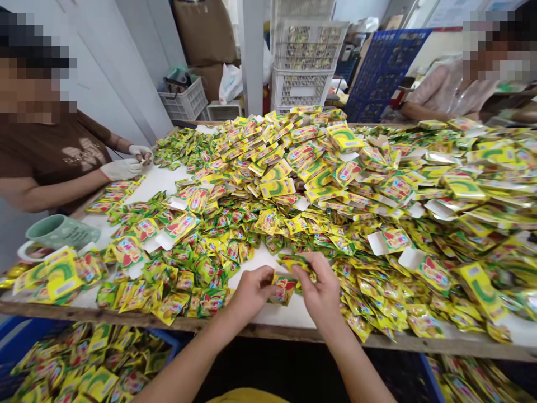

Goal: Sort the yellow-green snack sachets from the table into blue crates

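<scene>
My left hand (251, 292) and my right hand (319, 291) meet over the near edge of the white table (289, 316). Both are closed on a small stack of yellow-green sachets (286, 286), thumbs pinching it from each side. A further sachet (296, 262) sticks up behind my right fingers. The big heap of yellow and green sachets (319, 184) covers most of the table beyond my hands.
A person in a brown shirt at the left works with white gloved hands (122, 168). Another person (453, 89) sits at the far right. A green mug (59, 232) stands at the left edge. White crates (304, 67) are stacked behind. Blue bins of sachets (84, 364) sit under the table.
</scene>
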{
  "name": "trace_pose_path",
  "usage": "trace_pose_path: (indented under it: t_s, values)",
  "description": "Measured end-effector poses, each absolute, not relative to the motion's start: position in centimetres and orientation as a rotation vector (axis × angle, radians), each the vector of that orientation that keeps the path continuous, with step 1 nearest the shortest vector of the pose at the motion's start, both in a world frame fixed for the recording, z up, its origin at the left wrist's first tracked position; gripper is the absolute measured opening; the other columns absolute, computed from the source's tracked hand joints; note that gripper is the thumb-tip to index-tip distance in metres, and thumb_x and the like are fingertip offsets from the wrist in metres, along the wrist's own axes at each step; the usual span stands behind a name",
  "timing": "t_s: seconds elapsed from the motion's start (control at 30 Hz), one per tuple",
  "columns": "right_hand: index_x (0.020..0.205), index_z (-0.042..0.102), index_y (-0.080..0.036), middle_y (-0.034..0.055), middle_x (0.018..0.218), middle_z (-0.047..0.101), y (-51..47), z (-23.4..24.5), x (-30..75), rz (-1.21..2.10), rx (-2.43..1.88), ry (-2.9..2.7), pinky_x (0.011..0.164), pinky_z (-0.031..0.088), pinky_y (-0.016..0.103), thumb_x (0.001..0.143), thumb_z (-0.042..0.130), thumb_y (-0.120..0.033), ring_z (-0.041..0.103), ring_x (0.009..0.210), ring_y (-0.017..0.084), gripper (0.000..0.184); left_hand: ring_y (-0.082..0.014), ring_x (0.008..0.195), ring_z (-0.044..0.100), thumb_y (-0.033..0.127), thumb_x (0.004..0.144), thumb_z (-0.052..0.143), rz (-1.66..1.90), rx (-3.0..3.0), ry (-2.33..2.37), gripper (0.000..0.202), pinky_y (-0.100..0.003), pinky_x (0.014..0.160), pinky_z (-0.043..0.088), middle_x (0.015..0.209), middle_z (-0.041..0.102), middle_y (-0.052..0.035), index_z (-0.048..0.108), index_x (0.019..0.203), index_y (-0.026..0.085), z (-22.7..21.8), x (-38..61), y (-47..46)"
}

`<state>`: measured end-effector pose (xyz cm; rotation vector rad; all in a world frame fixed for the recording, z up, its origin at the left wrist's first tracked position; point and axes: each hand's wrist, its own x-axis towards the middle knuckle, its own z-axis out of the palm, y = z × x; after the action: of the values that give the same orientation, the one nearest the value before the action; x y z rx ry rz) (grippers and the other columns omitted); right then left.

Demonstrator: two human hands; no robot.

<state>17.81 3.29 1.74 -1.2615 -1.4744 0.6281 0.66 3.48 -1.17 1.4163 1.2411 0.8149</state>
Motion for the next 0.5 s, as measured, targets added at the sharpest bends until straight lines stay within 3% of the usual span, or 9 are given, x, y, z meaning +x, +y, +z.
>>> trace_pose_path:
  t_s: [0.17,0.5]
  values:
    - [0.104,0.058,-0.021,0.007,0.093,0.06,2.3,0.4,18.0,0.562,-1.322,-1.802,0.077,0.044,0.034,0.09,0.048,-0.02,0.055,0.09,0.023,0.018,-0.0161,0.071,0.058,0.021,0.071,0.067,0.801,1.316,1.175,0.009,-0.023,0.066,0.043,0.072,0.065,-0.0001,0.066,0.079,0.016,-2.2,0.8,2.2]
    - [0.092,0.06,-0.019,0.0067,0.092,0.054,1.4,4.3,17.0,0.532,-1.559,-2.234,0.075,0.04,0.031,0.078,0.046,-0.002,0.052,0.088,0.021,0.026,-0.0169,0.074,0.058,0.029,0.071,0.071,0.869,1.212,1.112,0.02,-0.024,0.07,0.045,0.074,0.065,-0.0007,0.066,0.083,0.015,-1.6,0.7,0.9]
